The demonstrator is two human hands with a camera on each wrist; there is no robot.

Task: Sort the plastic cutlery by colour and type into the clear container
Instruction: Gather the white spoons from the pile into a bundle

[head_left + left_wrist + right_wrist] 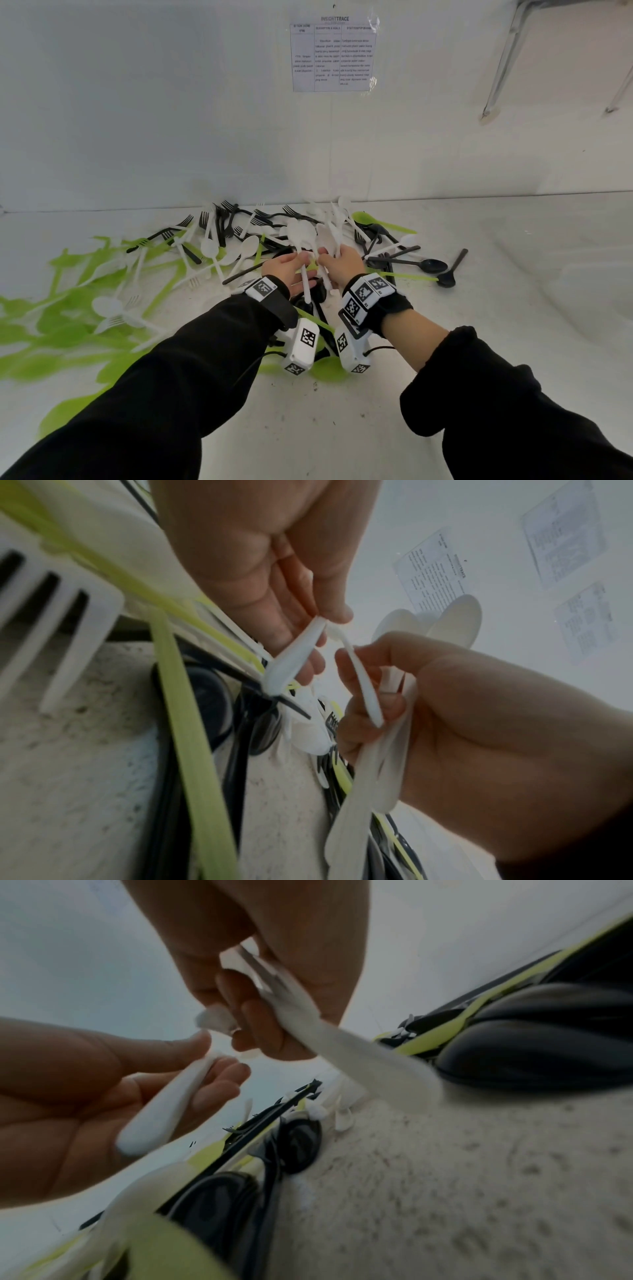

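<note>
Spoons of white plastic (301, 240) stood in both our hands, bowls up, above the mixed pile (239, 240) on the white table (445, 342). Our left hand (291, 270) pinched one handle between thumb and fingertips; our right hand (342, 263) had its fingers curled round a bundle of several handles. We judged them light, thin and slick, stiff enough yet liable to snap if bent, so best held low on the handles, stacked bowl to bowl. Green cutlery (85, 308) spread toward 9 o'clock, black spoons (431, 265) toward 3 o'clock, black forks (222, 219) toward 12. We could not see the clear container.
</note>
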